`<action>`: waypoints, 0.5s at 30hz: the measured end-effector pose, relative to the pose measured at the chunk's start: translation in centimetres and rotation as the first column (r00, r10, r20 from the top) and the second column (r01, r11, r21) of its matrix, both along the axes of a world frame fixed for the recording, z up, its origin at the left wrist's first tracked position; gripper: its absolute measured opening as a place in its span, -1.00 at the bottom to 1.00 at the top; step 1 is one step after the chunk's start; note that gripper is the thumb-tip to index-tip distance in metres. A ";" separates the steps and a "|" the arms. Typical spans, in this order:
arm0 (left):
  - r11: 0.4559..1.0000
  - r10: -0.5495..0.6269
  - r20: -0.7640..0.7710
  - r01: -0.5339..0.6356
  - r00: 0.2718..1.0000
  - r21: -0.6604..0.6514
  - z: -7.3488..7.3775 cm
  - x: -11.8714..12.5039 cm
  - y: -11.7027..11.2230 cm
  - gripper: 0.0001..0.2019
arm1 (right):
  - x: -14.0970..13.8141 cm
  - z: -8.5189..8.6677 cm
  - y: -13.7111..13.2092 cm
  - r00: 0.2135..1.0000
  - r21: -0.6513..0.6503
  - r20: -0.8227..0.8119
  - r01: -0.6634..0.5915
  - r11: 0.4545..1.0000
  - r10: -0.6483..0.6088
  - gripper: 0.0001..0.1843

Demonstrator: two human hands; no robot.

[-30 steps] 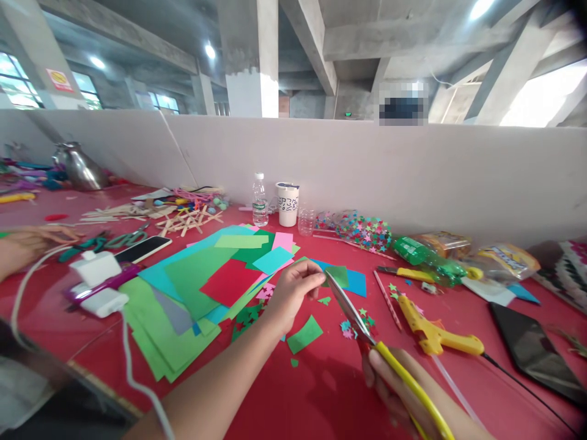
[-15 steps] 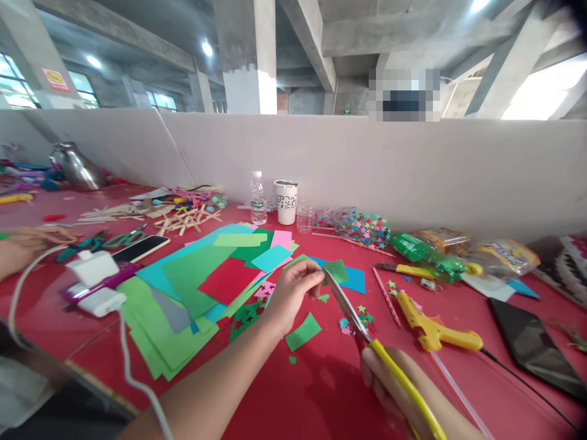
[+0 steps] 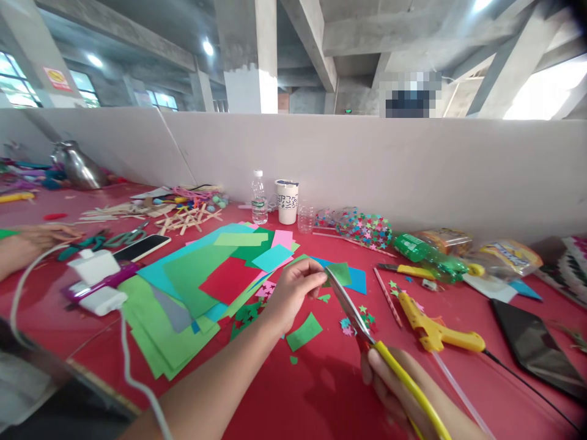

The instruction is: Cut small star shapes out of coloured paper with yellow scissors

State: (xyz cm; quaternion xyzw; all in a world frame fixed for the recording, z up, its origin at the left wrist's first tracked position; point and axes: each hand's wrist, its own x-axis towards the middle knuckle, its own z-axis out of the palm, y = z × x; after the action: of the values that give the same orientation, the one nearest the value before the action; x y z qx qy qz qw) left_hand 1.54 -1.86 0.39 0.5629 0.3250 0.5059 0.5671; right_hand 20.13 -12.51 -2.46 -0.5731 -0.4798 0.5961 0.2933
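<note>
My right hand (image 3: 398, 379) is wrapped round the yellow handles of a pair of scissors (image 3: 351, 305), whose blades point up and to the left. Between thumb and fingers, my left hand (image 3: 296, 290) pinches a small piece of green felt (image 3: 338, 274). The blade tips lie against that felt, right beside my left fingertips. Below them a green offcut (image 3: 305, 332) lies on the red table (image 3: 321, 391). Small green scraps and cut stars (image 3: 360, 321) are scattered near the scissors. Under my left forearm lies a green sheet with stars on it, partly hidden.
Coloured sheets (image 3: 183, 275) spread to the left. A yellow glue gun (image 3: 440, 330) and a black tablet-like device (image 3: 539, 342) lie right. Behind stand a water bottle (image 3: 259, 198) and a paper cup (image 3: 287, 205). Another person's hand (image 3: 36, 241) rests far left, near white chargers (image 3: 94, 267).
Almost nothing differs. The whole view has shifted very slightly, and both hands keep the same hold on the felt and the scissors.
</note>
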 end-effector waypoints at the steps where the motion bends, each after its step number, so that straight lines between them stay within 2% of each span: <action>1: 1.000 0.016 -0.015 -0.016 1.000 0.016 0.2 0.0 0.0 -0.92 | 0.0 -0.1 0.0 1.000 0.010 0.012 -0.002 1.000 0.002 -0.29; 5: 0.994 0.061 -0.007 -0.060 0.998 0.089 0.6 0.0 -0.1 -0.94 | -0.1 -0.1 -0.3 0.999 0.060 0.046 -0.013 0.998 0.010 -0.31; 9: 0.999 0.003 0.055 -0.006 0.998 0.043 0.5 0.1 -0.1 -0.96 | -0.2 0.5 -0.4 0.998 0.066 0.046 -0.049 0.997 0.046 -0.38; 15: 0.999 0.027 0.039 -0.028 0.999 0.029 0.2 0.1 -0.1 -0.96 | -0.1 1.5 0.0 0.991 0.082 0.103 -0.096 0.992 0.088 -0.44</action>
State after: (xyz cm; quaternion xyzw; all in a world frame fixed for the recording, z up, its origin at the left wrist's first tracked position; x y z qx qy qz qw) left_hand 1.61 -1.96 0.58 0.5569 0.3141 0.5290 0.5580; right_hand 20.01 -12.54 -0.96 -0.5659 -0.5452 0.5583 0.2661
